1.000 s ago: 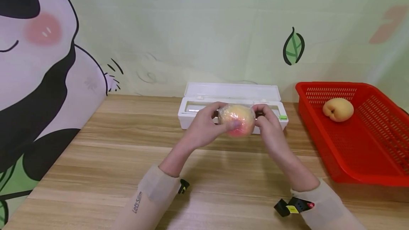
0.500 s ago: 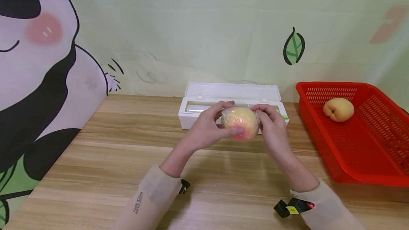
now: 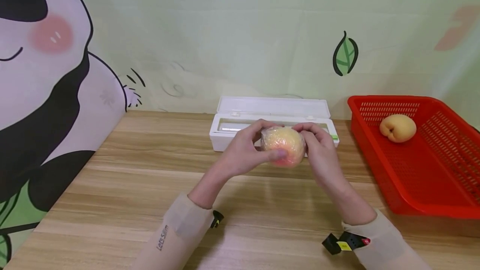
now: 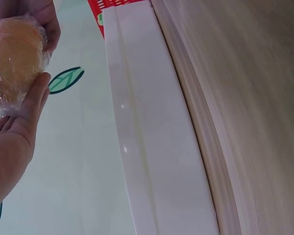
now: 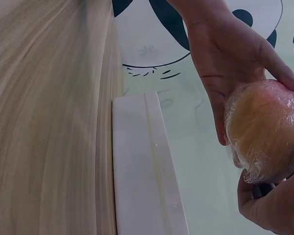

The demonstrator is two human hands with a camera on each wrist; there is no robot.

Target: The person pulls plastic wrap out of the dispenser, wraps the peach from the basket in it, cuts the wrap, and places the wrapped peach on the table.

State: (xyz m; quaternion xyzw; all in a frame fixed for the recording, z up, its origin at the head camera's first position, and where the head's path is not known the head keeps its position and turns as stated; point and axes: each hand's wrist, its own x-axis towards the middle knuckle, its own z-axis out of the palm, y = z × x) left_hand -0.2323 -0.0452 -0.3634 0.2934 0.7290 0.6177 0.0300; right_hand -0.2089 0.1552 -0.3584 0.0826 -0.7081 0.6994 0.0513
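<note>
A yellow-and-pink peach [image 3: 286, 143] wrapped in clear cling film [image 5: 250, 132] is held up in front of a white box. My left hand [image 3: 241, 151] grips it from the left, thumb across the near side, the other fingers partly hidden behind. At its right side my right hand [image 3: 322, 155] has curled fingers and pinches the film close against the fruit. In the left wrist view the wrapped peach [image 4: 14, 61] sits above the left hand's fingers [image 4: 34, 95]. Crumpled film bunches near the right hand [image 5: 272, 205] in the right wrist view.
Behind the hands, the white cling film dispenser [image 3: 221, 138] stands with its lid [image 3: 271, 105] raised and a roll inside. To the right is a red perforated basket [image 3: 378, 174] holding a bare peach [image 3: 397, 128]. A printed backdrop rises behind the wooden table [image 3: 131, 178].
The wrapped peach and both hands have shifted slightly right and toward me. The right fingers have moved in closer against the fruit's side. Basket and dispenser stay put.
</note>
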